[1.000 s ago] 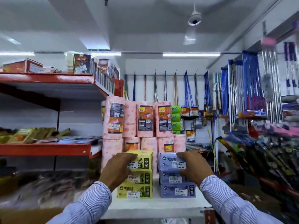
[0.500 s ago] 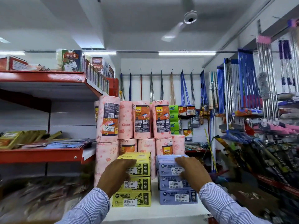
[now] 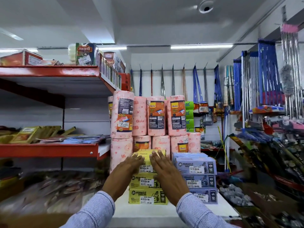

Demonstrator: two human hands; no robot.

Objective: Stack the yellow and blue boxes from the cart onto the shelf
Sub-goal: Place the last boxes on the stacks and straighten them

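Observation:
Three yellow boxes point(image 3: 148, 196) stand stacked on the white shelf point(image 3: 194, 211), with a stack of three blue boxes point(image 3: 195, 165) just to their right. My left hand point(image 3: 125, 175) lies flat against the front left of the top yellow box, fingers stretched over its edge. My right hand point(image 3: 166, 176) lies flat on the same box's front right, fingers apart. Neither hand grips anything. Both hands hide most of the top and middle yellow box fronts. No cart is in view.
Pink kitchen towel rolls point(image 3: 156, 119) stand two high right behind the box stacks. Red shelves point(image 3: 49, 150) with packets run along the left. Hanging brooms and mops point(image 3: 263, 79) fill the right wall and aisle.
My right hand has left the blue stack and moved left onto the top yellow box. My left hand has flattened against that box. The view has tilted slightly upward.

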